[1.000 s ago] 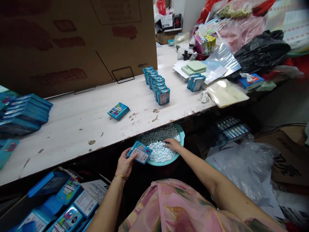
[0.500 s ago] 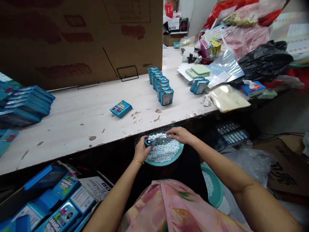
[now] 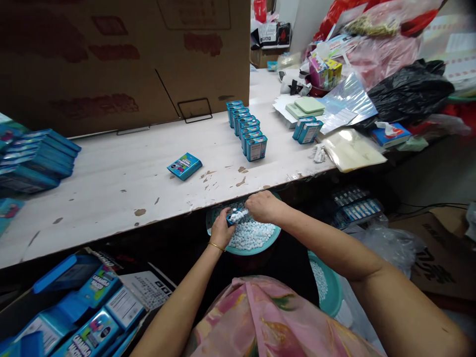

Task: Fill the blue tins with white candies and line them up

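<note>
My left hand (image 3: 220,232) is closed around a small blue candy tin (image 3: 229,218), its open mouth turned up. Closed too, my right hand (image 3: 262,206) grips a scoop whose handle is hidden by the fingers. White pellet candies (image 3: 239,215) lie heaped on the scoop, right at the mouth of the tin. Beneath both hands sits a turquoise basin (image 3: 256,252) with many loose white candies (image 3: 255,235) in it. A closed blue tin (image 3: 185,166) lies flat on the white table (image 3: 111,178) ahead.
A row of upright blue tins (image 3: 256,148) stands on the table, with two more tins (image 3: 310,132) to its right. A large cardboard box (image 3: 130,64) fills the back left. Stacked tins (image 3: 40,158) sit left; a carton holds more tins (image 3: 92,337). A second basin (image 3: 334,292) is low right.
My right hand has moved left and turned over, bringing the candy-loaded scoop to the tin's mouth. The tin in my left hand now has white candies at its opening.
</note>
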A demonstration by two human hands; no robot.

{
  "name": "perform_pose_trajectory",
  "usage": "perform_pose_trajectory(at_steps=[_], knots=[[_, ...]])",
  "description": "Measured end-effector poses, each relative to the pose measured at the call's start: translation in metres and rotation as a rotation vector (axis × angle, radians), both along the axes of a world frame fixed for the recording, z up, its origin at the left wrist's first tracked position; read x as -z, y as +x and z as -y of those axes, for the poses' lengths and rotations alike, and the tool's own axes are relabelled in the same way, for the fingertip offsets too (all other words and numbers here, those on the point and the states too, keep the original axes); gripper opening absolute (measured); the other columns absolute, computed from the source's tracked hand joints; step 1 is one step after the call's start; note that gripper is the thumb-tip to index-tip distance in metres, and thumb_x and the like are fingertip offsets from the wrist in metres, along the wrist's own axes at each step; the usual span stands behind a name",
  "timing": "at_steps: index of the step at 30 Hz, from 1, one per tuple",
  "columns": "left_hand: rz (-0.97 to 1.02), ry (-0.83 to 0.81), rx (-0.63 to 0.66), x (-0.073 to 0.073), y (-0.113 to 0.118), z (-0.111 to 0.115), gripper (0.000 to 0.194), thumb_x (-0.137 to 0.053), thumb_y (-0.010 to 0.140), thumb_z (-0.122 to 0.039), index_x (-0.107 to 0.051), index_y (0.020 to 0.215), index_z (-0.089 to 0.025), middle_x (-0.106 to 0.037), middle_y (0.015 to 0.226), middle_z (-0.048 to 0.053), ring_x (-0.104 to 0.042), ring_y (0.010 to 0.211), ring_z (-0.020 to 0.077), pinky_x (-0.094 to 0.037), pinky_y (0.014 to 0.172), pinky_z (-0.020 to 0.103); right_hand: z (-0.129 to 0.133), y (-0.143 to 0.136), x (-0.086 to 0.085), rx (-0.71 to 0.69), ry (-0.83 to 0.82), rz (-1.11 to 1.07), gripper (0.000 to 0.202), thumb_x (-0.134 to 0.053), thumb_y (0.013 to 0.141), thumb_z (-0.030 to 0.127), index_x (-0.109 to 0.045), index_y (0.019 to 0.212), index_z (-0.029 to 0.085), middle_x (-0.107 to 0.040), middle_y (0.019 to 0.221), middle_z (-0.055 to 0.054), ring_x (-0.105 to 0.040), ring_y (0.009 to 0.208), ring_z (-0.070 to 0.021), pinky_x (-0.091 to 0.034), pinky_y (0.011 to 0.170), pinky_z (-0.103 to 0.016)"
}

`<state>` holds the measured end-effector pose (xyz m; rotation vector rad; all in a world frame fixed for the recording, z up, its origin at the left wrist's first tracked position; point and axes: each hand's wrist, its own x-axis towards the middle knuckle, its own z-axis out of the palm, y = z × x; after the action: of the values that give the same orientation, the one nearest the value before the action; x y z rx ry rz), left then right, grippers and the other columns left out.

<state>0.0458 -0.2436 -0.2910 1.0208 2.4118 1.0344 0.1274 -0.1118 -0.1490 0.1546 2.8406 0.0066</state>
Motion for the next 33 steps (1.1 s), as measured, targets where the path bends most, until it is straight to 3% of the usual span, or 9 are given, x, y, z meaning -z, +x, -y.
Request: perform_pose_trajectory(at_steps=[6,11,13,16,20,23,28,31,33], knots=[[0.033,0.087,0.046,0.0,0.001,-0.003,0.045,-0.056,0.064,-0.02,-0.046,0.108,-0.018,-0.058,0.102,0.008,-0.054,0.092,0.0212,-0.041,0.081,0.035,-0.006,0.005,0.002,0.004,-0.009,-0.003,0.022,-0.044,0.075,0.018,-0.06,0.09,0.013,-0.062,0.091,-0.011,-0.057,0.085,-0.0212,-0.04,0.073,-0.03],[0.199,0.15,-0.074,0.007,-0.01,0.01,0.04,-0.06,0.061,-0.029,-0.051,0.099,-0.018,-0.06,0.084,0.003,-0.055,0.077,0.0177,-0.043,0.074,0.032,-0.037,0.029,0.017,0.07,-0.007,-0.059,0.019,-0.047,0.077,0.024,-0.058,0.091,0.019,-0.061,0.092,-0.007,-0.056,0.087,-0.0204,-0.04,0.072,-0.029],[0.323,0.239,-0.168,0.014,-0.016,0.017,0.043,-0.063,0.059,-0.033,-0.051,0.097,-0.017,-0.059,0.085,0.003,-0.055,0.077,0.0167,-0.044,0.073,0.031,-0.054,0.043,0.039,0.166,0.007,-0.008,0.02,-0.047,0.077,0.022,-0.058,0.093,0.02,-0.061,0.093,-0.008,-0.057,0.087,-0.0205,-0.04,0.072,-0.029],[0.578,0.361,-0.326,0.027,-0.018,0.019,0.046,-0.065,0.056,-0.037,-0.048,0.094,-0.017,-0.058,0.086,0.003,-0.056,0.078,0.0148,-0.045,0.073,0.031,-0.06,0.052,0.087,0.301,-0.075,0.092,0.021,-0.046,0.076,0.017,-0.059,0.093,0.019,-0.062,0.094,-0.009,-0.056,0.09,-0.0209,-0.039,0.075,-0.03],[0.918,0.461,-0.461,0.039,-0.005,0.002,0.042,-0.066,0.056,-0.039,-0.044,0.086,-0.018,-0.058,0.084,0.002,-0.057,0.075,0.0125,-0.046,0.073,0.031,-0.03,0.039,0.146,0.386,-0.217,0.086,0.024,-0.047,0.077,0.022,-0.057,0.099,0.021,-0.061,0.1,-0.007,-0.055,0.095,-0.0199,-0.038,0.079,-0.03],[1.026,0.491,-0.423,0.038,0.004,-0.008,0.042,-0.067,0.056,-0.039,-0.044,0.085,-0.019,-0.059,0.086,0.003,-0.058,0.076,0.0136,-0.047,0.072,0.031,-0.016,0.029,0.169,0.433,-0.269,0.052,0.027,-0.044,0.079,0.026,-0.055,0.104,0.022,-0.061,0.103,-0.006,-0.054,0.097,-0.02,-0.038,0.08,-0.03],[1.027,0.542,-0.342,0.023,-0.002,0.01,0.04,-0.064,0.061,-0.04,-0.046,0.091,-0.021,-0.058,0.087,0.0,-0.057,0.078,0.0129,-0.047,0.072,0.03,-0.034,0.042,0.176,0.496,-0.423,-0.003,0.031,-0.05,0.077,0.03,-0.053,0.107,0.026,-0.061,0.104,0.001,-0.055,0.094,-0.0156,-0.041,0.076,-0.025],[0.82,0.549,-0.32,0.017,-0.013,0.032,0.04,-0.062,0.064,-0.038,-0.047,0.096,-0.02,-0.057,0.091,0.0,-0.056,0.082,0.0127,-0.045,0.076,0.03,-0.048,0.052,0.163,0.529,-0.596,-0.113,0.03,-0.053,0.074,0.025,-0.056,0.103,0.022,-0.063,0.098,0.0,-0.056,0.089,-0.0151,-0.041,0.075,-0.024],[0.642,0.489,-0.293,0.015,-0.018,0.042,0.042,-0.062,0.063,-0.038,-0.048,0.098,-0.018,-0.058,0.091,0.002,-0.055,0.083,0.0137,-0.044,0.079,0.03,-0.054,0.056,0.145,0.513,-0.65,-0.178,0.029,-0.054,0.072,0.022,-0.058,0.101,0.019,-0.063,0.094,-0.002,-0.056,0.086,-0.0155,-0.041,0.074,-0.025]])
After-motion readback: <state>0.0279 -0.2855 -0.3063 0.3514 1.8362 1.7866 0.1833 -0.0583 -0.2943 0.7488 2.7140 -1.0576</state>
